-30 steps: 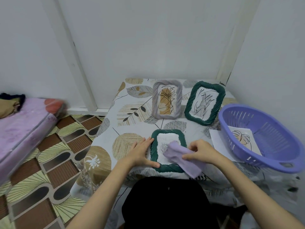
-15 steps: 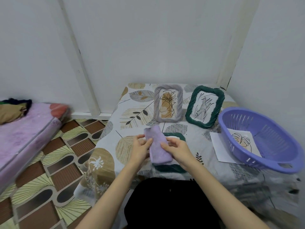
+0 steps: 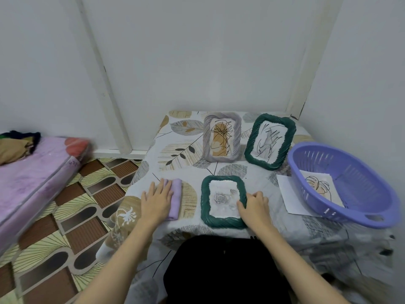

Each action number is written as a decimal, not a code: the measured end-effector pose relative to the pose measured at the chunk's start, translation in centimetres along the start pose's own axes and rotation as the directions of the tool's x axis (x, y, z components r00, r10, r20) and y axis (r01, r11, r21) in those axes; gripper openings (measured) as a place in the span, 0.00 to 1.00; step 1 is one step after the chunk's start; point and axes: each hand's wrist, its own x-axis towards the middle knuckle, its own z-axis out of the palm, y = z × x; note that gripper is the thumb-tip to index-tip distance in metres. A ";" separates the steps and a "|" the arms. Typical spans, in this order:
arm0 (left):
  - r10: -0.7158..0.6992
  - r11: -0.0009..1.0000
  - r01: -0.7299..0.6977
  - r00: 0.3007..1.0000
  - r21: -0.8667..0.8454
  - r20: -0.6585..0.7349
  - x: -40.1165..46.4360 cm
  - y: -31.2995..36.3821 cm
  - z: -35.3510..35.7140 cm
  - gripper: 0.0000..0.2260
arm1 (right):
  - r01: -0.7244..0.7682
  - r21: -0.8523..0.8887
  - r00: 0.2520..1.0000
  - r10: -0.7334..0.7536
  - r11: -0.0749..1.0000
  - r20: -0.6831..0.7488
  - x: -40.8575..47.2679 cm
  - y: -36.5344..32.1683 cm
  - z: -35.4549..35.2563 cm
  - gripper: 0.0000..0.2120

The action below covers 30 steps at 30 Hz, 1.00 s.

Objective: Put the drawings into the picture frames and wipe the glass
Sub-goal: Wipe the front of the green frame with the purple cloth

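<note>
Left hand (image 3: pixel 156 199) flat and spread on folded purple cloth (image 3: pixel 175 198), pressing rather than clutching. Just right, green frame (image 3: pixel 222 201) lying flat on table (image 3: pixel 186 137), rose drawing (image 3: pixel 221 197) inside. Right hand (image 3: pixel 254 207) curled over its right edge, gripping. Behind, grey frame (image 3: pixel 221 137) and second green frame (image 3: pixel 270 141) propped up. Far right, purple basket (image 3: pixel 361 172) holding loose drawing (image 3: pixel 317 187).

We see two bare forearms with no sleeves, watch or rings showing. The left hand (image 3: pixel 156 201) and right hand (image 3: pixel 255 206) are ungloved. A black garment (image 3: pixel 225 270) covers the lap, plain and unmarked.
</note>
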 end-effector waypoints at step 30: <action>0.245 0.001 0.000 0.970 -1.000 0.000 -1.6 7.2 -3.9 0.31 | -0.037 0.970 0.958 -0.267 0.241 0.103 2.9 -1.7 -5.6 0.39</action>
